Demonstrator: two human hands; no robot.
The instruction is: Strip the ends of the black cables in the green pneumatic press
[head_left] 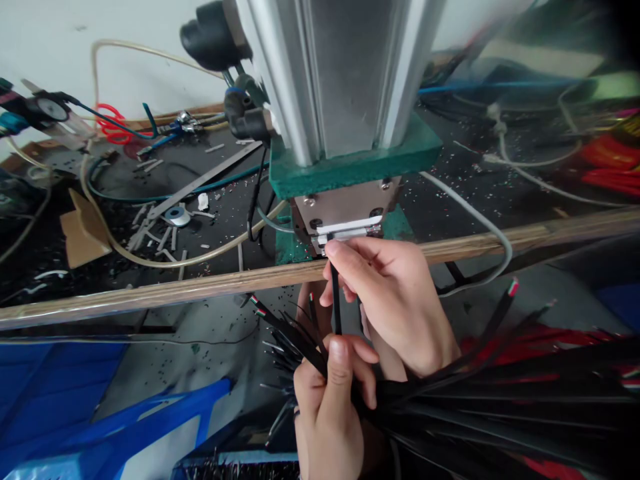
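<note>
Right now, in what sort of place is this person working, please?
It looks like a cable workshop: a metal machine stands on a workbench, short cut scraps litter the top, and many black cables are bundled in front.

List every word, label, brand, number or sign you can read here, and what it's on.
None can be read.
Pressure gauge: dial markings too small and blurred.
White roll on the bench: no legible lettering.
Metal column: no legible lettering.
Black cable between the hands: no legible print.
</note>
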